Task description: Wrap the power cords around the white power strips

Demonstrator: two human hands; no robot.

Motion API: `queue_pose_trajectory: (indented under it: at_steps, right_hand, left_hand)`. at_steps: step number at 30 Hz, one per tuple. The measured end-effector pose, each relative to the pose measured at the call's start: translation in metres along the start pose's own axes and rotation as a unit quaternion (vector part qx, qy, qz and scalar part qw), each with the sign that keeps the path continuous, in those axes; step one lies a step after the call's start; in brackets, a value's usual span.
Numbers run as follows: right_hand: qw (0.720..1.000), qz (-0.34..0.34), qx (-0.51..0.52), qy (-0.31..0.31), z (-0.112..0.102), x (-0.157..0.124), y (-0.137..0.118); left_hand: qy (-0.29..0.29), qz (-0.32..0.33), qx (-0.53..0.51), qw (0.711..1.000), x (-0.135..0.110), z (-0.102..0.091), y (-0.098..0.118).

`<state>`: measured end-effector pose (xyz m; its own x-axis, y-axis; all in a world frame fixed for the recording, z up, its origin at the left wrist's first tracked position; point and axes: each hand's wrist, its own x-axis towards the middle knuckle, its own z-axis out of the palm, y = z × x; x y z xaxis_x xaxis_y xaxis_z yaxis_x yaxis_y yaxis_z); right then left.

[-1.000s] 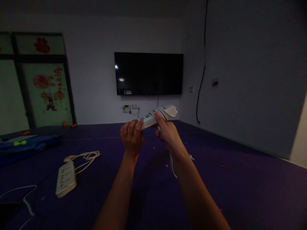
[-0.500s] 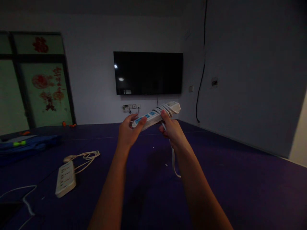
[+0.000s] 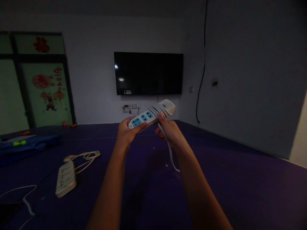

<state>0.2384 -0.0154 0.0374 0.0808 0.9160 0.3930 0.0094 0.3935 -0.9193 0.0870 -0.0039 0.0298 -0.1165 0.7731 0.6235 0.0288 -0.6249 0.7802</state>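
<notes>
A white power strip with blue socket faces is held up in front of me, tilted with its right end higher. Its white cord is wound several times around the strip near that end. My left hand grips the lower left end, thumb along the front edge. At the wound part, my right hand is closed on the cord, its thumb against the coils. From there a loose length of cord hangs down and passes behind my right forearm.
Left on the purple floor lies a second white power strip with a looped cord. Blue cloth lies further left, near a white cable. A television hangs on the far wall; a black cable hangs at right.
The power strip has turned so its socket face shows more, and its right end has shifted slightly left. My right hand has moved slightly left and down with the cord.
</notes>
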Motion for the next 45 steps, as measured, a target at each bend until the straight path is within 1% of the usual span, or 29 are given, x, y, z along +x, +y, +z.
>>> queue_pose_trajectory:
  at_steps: [4, 8, 12, 17, 21, 23, 28, 31, 35, 39, 42, 45]
  right_hand:
    - [0.999, 0.025, -0.024, -0.009, 0.000, 0.003, 0.003]
    - [0.998, 0.044, -0.038, -0.009, 0.000, 0.003, 0.003]
    - [0.997, 0.050, -0.053, -0.022, -0.001, 0.002, 0.001]
    - [0.998, 0.043, -0.050, -0.007, -0.001, 0.003, 0.002]
    - [0.997, 0.051, -0.050, 0.007, -0.002, 0.001, 0.000]
    - [0.997, 0.051, -0.050, 0.013, -0.003, 0.000, -0.002]
    - [0.998, 0.049, -0.047, 0.017, -0.001, 0.002, 0.000]
    - [0.996, 0.030, -0.082, 0.016, 0.001, 0.006, 0.007]
    - [0.990, 0.008, -0.138, 0.009, -0.002, 0.010, 0.013]
    - [0.991, 0.011, -0.135, 0.013, -0.005, 0.009, 0.009]
    - [0.992, 0.015, -0.128, 0.015, -0.005, 0.007, 0.006]
    - [0.992, 0.016, -0.122, 0.015, -0.003, 0.006, 0.006]
  left_hand:
    - [0.017, 0.090, 0.048, 0.995, 0.002, 0.001, -0.003]
    - [0.039, 0.168, 0.091, 0.981, 0.005, -0.001, -0.007]
    - [0.068, 0.233, 0.142, 0.960, 0.008, -0.003, -0.012]
    - [0.088, 0.296, 0.192, 0.932, 0.007, 0.001, -0.014]
    - [0.107, 0.347, 0.238, 0.901, 0.005, 0.003, -0.017]
    - [0.118, 0.356, 0.257, 0.891, 0.005, 0.002, -0.020]
    - [0.139, 0.341, 0.297, 0.881, 0.007, -0.001, -0.036]
    - [0.150, 0.351, 0.326, 0.865, 0.007, 0.001, -0.043]
    - [0.158, 0.397, 0.348, 0.834, 0.006, 0.004, -0.046]
    - [0.187, 0.440, 0.375, 0.794, 0.005, 0.008, -0.041]
    - [0.196, 0.465, 0.405, 0.763, 0.003, 0.012, -0.039]
    - [0.200, 0.483, 0.418, 0.743, 0.002, 0.015, -0.040]
